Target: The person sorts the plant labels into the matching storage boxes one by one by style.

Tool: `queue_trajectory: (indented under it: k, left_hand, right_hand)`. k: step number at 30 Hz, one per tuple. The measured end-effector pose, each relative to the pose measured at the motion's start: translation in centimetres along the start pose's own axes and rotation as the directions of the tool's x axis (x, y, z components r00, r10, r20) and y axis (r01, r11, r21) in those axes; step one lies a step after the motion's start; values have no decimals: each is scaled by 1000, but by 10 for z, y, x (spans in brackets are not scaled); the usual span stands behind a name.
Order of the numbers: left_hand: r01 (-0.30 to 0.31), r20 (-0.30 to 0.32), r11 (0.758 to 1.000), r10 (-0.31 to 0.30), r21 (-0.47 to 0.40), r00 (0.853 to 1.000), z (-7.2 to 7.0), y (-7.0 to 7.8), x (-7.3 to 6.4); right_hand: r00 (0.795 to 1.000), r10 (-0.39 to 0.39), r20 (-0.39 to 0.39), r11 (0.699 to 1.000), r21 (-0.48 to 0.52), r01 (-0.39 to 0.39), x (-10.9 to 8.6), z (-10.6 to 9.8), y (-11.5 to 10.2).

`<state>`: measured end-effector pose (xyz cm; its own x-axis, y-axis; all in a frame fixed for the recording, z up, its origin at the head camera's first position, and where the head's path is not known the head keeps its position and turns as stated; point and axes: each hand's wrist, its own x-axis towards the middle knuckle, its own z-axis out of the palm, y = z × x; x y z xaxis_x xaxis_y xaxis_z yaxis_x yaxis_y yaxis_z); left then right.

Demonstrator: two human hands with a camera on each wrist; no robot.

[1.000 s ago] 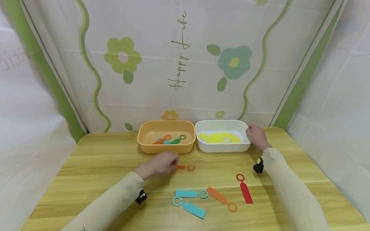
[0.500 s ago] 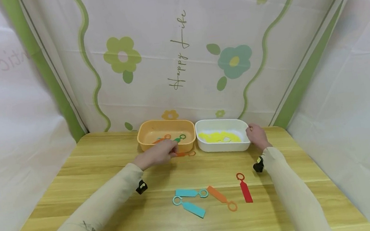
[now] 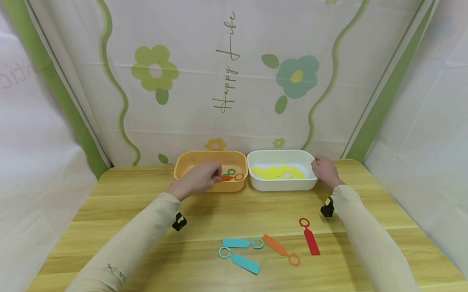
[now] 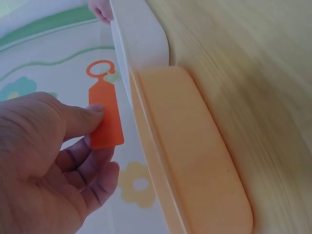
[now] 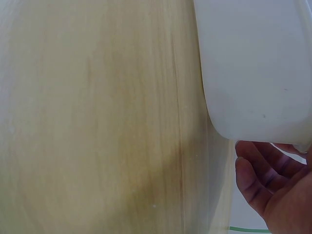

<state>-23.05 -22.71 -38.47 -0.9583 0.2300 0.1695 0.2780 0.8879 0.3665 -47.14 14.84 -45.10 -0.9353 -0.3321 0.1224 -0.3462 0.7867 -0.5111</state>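
Observation:
My left hand [image 3: 199, 177] is over the near side of the orange plastic box [image 3: 183, 163]. Between thumb and fingers it pinches an orange tag [image 4: 106, 117] with a ring at one end, held above the box's rim. At the white box [image 3: 284, 186], my right hand [image 3: 326, 171] grips the right end by the rim; in the right wrist view its fingers [image 5: 251, 180] are curled against the outer wall. Inside the orange box a green tag [image 3: 231, 171] partly shows; the left hand hides the rest. Yellow pieces [image 3: 270, 173] lie in the white box.
On the wooden table [image 3: 181, 284] lie two light blue tags [image 3: 245, 264], an orange tag [image 3: 275, 245] and a red tag [image 3: 310, 241]. A patterned curtain [image 3: 195, 112] hangs right behind both boxes.
My left hand has lifted the orange tag off the table and carried it away from me, up over the orange box. The right hand has stayed on the white box.

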Motion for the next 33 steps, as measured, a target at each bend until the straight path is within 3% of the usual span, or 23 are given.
queue_trajectory:
  k: [9,24,33]
  left_hand:
    - [71,13,997,-71,-19,997,-4,-9,7]
    - [153,20,987,-152,-50,988,1,-25,20]
    - [232,39,969,-229,-87,973,6,-33,27]
  right_hand:
    - [1000,-3,8,1000,-2,3,0,0,1]
    - [1000,6,8,1000,-1,-6,0,2,0]
    - [1000,-5,-3,1000,-2,5,1,2,2]
